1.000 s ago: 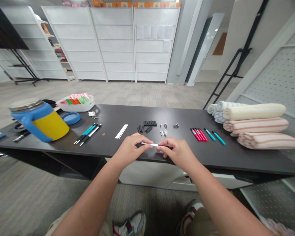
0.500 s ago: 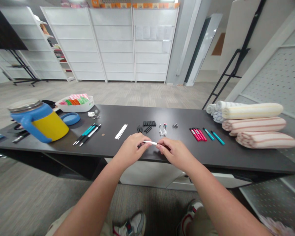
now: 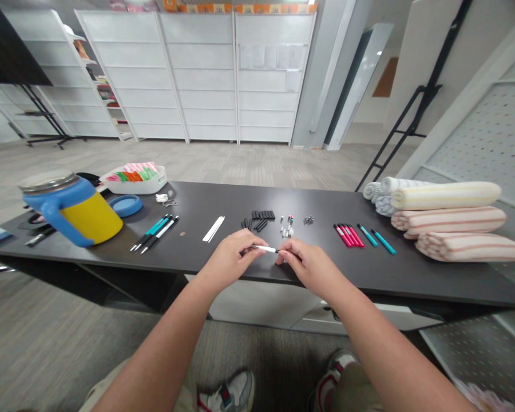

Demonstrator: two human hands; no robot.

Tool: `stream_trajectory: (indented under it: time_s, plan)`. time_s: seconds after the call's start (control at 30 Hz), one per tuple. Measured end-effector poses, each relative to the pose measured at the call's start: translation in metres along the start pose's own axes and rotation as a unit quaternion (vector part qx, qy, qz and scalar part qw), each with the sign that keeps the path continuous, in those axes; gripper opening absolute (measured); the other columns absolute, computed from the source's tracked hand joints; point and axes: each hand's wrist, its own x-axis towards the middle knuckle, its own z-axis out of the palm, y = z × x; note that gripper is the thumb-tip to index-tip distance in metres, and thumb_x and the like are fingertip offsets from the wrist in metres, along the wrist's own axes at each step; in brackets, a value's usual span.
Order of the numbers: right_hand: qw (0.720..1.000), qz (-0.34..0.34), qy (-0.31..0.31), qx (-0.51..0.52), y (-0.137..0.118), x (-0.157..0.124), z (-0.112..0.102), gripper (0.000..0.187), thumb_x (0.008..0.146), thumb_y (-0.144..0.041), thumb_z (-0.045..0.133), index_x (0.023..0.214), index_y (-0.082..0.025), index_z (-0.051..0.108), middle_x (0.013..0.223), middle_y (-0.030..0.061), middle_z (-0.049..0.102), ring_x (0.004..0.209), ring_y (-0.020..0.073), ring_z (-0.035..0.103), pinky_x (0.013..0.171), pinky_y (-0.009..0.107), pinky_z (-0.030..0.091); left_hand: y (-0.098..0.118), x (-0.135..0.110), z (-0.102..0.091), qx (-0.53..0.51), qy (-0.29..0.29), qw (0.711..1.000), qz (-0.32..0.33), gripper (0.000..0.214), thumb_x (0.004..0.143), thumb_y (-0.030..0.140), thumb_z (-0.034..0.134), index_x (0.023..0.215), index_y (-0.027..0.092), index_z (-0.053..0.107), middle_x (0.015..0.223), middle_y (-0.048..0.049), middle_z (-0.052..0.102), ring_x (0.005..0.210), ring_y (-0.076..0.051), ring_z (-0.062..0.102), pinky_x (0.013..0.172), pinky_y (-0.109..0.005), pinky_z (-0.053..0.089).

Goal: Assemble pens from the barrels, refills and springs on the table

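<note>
A white pen barrel (image 3: 266,249) with a dark right end is held level above the table's front edge. My left hand (image 3: 230,252) pinches its left end, and my right hand (image 3: 302,258) has its fingers closed around the dark right end. Just beyond my hands lie black grips (image 3: 263,215), small clear and metal pieces (image 3: 287,231) and tiny springs (image 3: 309,220). Thin white refills (image 3: 213,229) rest to the left. Red pen barrels (image 3: 348,235) and teal barrels (image 3: 383,241) are on the right.
Several pens (image 3: 154,233) lie on the dark table (image 3: 223,197) at left, near a blue and yellow mug (image 3: 75,209), a blue lid (image 3: 126,205) and a white basket (image 3: 150,183). Rolled towels (image 3: 459,217) are stacked at the right end.
My right hand has shifted slightly right along the pen barrel, and more of the dark end shows. The view has also moved a little.
</note>
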Motion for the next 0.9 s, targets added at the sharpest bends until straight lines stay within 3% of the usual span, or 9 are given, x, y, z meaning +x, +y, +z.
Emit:
stream_trajectory:
  time_s: [0.1,0.3,0.5,0.67,0.77,0.9]
  plan:
    - [1.0,-0.015,0.005,-0.022,0.0001,0.0012,0.0006,0.025,0.108,-0.034,0.047,0.098,-0.023,0.067,0.083,0.001,0.074,0.073,0.0171,0.065,0.07,0.029,0.042,0.0008,0.0002,0.0013,0.001,0.006,1.0,-0.007,0.017,0.1,0.024,0.063,0.11,0.024,0.076,0.103,-0.0047,0.07,0.093,-0.019,0.063,0.073,-0.027,0.049]
    - [0.998,-0.041,0.012,-0.038,0.0008,0.001,0.0033,0.016,0.104,-0.035,0.058,0.104,-0.023,0.069,0.092,0.0023,0.074,0.081,0.0187,0.066,0.072,0.029,0.043,0.0012,0.0002,0.002,-0.002,0.007,1.0,0.002,0.017,0.1,0.022,0.062,0.11,0.023,0.076,0.105,-0.0059,0.07,0.095,-0.019,0.064,0.077,-0.028,0.05]
    - [0.997,-0.061,0.003,-0.044,0.0003,0.0013,0.0031,0.031,0.109,-0.035,0.045,0.098,-0.023,0.071,0.089,0.0037,0.076,0.083,0.0195,0.068,0.074,0.03,0.045,0.0017,0.0,0.0008,0.003,-0.004,1.0,0.005,0.016,0.101,0.021,0.062,0.111,0.023,0.074,0.105,-0.0051,0.068,0.095,-0.018,0.063,0.077,-0.028,0.05]
    - [0.999,-0.018,0.02,-0.018,-0.0002,-0.0006,0.0039,0.022,0.104,-0.038,0.057,0.116,-0.023,0.066,0.093,0.0031,0.077,0.079,0.0193,0.069,0.071,0.029,0.045,0.0029,0.0004,0.0008,0.007,0.003,1.0,0.003,0.015,0.102,0.025,0.061,0.111,0.023,0.074,0.105,-0.0053,0.068,0.096,-0.019,0.063,0.076,-0.028,0.05]
    - [0.999,-0.011,0.031,-0.023,0.0004,-0.0011,0.0044,0.015,0.102,-0.035,0.059,0.105,-0.023,0.066,0.084,0.0013,0.074,0.069,0.0179,0.065,0.064,0.028,0.042,0.003,0.0003,0.0012,0.009,0.005,1.0,0.007,0.015,0.102,0.026,0.062,0.111,0.023,0.073,0.105,-0.0055,0.069,0.095,-0.019,0.063,0.078,-0.029,0.051]
    - [0.998,-0.028,0.044,-0.047,0.0014,-0.0014,0.0044,0.017,0.104,-0.036,0.056,0.101,-0.023,0.068,0.086,0.0029,0.075,0.074,0.0192,0.066,0.068,0.029,0.043,0.0028,-0.0002,0.0023,0.01,0.015,1.0,0.013,0.018,0.104,0.032,0.061,0.112,0.022,0.072,0.107,-0.0068,0.07,0.099,-0.021,0.064,0.082,-0.031,0.051]
